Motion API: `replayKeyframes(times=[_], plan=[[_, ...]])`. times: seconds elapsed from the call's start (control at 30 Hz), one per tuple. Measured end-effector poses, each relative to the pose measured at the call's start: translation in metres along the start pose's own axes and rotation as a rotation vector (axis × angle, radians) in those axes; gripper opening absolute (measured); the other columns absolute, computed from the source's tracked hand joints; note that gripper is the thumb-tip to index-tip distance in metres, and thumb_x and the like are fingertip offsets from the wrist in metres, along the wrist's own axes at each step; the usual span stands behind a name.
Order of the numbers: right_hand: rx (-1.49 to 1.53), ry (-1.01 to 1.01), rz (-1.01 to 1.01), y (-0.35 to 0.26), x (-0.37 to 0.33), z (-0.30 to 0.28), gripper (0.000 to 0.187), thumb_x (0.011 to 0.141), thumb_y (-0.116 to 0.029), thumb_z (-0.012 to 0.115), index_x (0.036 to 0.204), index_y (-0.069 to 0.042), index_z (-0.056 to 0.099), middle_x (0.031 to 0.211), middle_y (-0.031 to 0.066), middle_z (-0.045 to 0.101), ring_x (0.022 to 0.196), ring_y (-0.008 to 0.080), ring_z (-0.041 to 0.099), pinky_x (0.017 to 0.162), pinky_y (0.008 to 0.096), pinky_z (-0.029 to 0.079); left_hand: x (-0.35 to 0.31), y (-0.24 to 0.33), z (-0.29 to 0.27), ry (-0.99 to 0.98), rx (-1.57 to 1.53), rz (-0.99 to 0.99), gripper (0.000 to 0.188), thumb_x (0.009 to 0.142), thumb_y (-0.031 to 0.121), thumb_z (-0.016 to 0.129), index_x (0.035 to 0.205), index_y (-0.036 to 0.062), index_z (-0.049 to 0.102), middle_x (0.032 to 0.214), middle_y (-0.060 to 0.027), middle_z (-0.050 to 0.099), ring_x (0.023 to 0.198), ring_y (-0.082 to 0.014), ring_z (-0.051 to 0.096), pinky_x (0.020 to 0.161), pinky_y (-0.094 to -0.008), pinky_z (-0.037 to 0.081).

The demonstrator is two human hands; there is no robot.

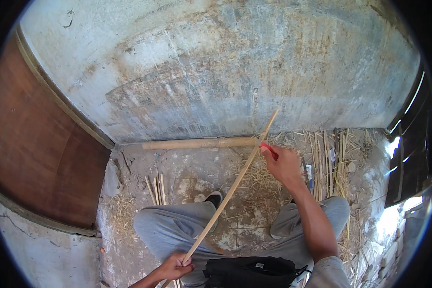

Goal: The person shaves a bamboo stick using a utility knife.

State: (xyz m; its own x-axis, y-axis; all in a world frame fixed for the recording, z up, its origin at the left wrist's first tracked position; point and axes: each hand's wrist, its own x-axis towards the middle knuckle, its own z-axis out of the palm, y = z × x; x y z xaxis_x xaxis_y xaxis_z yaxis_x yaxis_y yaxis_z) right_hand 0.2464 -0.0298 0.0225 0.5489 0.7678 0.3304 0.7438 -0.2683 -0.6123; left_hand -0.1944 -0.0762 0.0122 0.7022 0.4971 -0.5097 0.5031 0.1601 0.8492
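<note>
A long, pale bamboo strip (226,196) slants from my lap up toward the wall, its far tip pointing up and right. My left hand (175,267) is closed round its near end, beside my left thigh. In front of my right knee, my right hand (284,165) grips a red-handled knife (269,148). The knife's short grey blade meets the strip near its far end; my fingers hide part of the handle.
A thick bamboo pole (187,144) lies along the foot of the stained wall (225,86). Split sticks (329,163) and shavings (259,192) litter the floor at right. More sticks (156,188) stand by my left knee. A black bag (249,272) rests on my lap; a brown door (48,144) is left.
</note>
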Motion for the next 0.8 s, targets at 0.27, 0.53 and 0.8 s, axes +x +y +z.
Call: replayKeyframes(times=[0.27,0.53,0.8], plan=[[0.002,0.187,0.190,0.026,0.014,0.003,0.045,0.096,-0.043,0.057,0.083,-0.002,0.070,0.065,0.0185,0.063,0.062,0.0391,0.064,0.058,0.0467,0.049,-0.015,-0.014,-0.004,0.004,-0.036,0.049,0.039,0.090,0.002,0.066,0.070,0.0125,0.034,0.063,0.0083,0.035,0.057,-0.0020,0.033,0.049,-0.0250,0.027],[0.471,-0.077,0.166,0.013,-0.001,0.034,0.044,0.098,-0.039,0.058,0.085,0.002,0.068,0.057,0.0082,0.050,0.054,0.0147,0.043,0.052,0.0341,0.037,0.017,0.025,-0.009,-0.110,-0.698,-0.082,0.019,0.094,-0.002,0.050,0.091,0.0126,0.038,0.053,0.0002,0.035,0.040,-0.0096,0.030,0.041,-0.0273,0.024],[0.529,-0.212,0.043,-0.020,-0.031,0.032,0.038,0.095,-0.038,0.061,0.107,-0.004,0.072,0.061,0.0114,0.060,0.055,0.0197,0.056,0.054,0.0350,0.044,0.067,0.055,-0.006,-0.255,-0.681,-0.056,0.036,0.097,0.013,0.041,0.132,0.0114,0.032,0.078,-0.0193,0.052,0.036,-0.0068,0.029,0.034,-0.0227,0.032]])
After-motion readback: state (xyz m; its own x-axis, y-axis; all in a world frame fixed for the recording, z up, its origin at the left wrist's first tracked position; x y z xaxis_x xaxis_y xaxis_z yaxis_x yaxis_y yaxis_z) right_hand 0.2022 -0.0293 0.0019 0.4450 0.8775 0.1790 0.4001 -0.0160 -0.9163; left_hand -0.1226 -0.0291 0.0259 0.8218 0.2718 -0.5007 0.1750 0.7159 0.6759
